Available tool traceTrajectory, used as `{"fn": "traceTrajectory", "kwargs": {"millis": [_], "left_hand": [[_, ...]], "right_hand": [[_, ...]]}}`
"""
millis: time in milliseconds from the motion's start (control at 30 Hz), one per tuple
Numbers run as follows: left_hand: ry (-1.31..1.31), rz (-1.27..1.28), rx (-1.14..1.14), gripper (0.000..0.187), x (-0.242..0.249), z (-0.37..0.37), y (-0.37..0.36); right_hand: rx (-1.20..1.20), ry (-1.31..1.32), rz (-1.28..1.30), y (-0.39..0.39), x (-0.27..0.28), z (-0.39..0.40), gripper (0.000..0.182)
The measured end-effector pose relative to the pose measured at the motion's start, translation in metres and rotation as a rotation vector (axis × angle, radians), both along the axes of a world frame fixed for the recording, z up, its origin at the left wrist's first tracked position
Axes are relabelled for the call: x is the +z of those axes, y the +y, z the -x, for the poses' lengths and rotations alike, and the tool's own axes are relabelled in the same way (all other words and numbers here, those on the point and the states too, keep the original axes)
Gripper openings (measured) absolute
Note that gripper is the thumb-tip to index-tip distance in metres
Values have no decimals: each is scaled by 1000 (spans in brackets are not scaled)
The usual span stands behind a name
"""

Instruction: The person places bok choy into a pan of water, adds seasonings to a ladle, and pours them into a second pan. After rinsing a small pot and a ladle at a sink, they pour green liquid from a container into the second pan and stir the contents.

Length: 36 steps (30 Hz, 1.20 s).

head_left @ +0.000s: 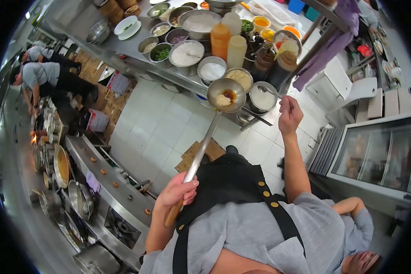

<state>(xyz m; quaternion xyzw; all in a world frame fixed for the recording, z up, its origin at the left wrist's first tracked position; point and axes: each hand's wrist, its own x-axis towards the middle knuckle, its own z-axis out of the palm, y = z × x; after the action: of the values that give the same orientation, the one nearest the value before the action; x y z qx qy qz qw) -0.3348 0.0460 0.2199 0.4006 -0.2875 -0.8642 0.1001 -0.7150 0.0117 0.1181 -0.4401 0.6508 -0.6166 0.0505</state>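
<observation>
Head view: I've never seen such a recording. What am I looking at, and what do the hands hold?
One camera sits on a person's head, looking down through a wide lens; the grey shirt and black apron below are theirs. The left hand has a closed grip on a long ladle, its bowl holding pale grains and brown sauce. The right hand holds a small spoon at a pot of white contents. The steel counter carries seasoning bowls and squeeze bottles.
</observation>
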Motion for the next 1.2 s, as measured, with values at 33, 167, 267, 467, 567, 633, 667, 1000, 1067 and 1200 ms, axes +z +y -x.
{"fn": "traceTrajectory", "kwargs": {"millis": [33,167,267,467,567,633,667,1000,1067,1200], "left_hand": [[2,0,-7,13,0,-2,-1],[14,14,-25,12,-4,-11,2],[-45,16,-42,12,1,-13,2],[-56,0,-43,13,6,-10,-1],[-82,-8,-90,13,8,-9,-5],[-76,-3,-98,13,6,-9,-6],[-77,-4,-102,13,7,-8,-6],[-81,5,-122,13,8,-7,-8],[-76,13,-113,13,9,-7,-9],[-80,18,-137,13,8,-5,-10]], "right_hand": [[-52,40,-53,-1,-12,13,12],[-67,122,-106,1,-40,30,15],[-71,-240,-136,11,-44,23,17],[-191,-872,40,4,-68,15,15],[-226,-859,95,8,-67,19,16],[-200,-695,80,12,-67,21,15],[-203,-695,80,14,-67,21,15],[-275,-833,144,18,-67,21,17],[-287,-835,169,18,-54,18,17],[-203,-842,268,20,-27,8,14]]}}
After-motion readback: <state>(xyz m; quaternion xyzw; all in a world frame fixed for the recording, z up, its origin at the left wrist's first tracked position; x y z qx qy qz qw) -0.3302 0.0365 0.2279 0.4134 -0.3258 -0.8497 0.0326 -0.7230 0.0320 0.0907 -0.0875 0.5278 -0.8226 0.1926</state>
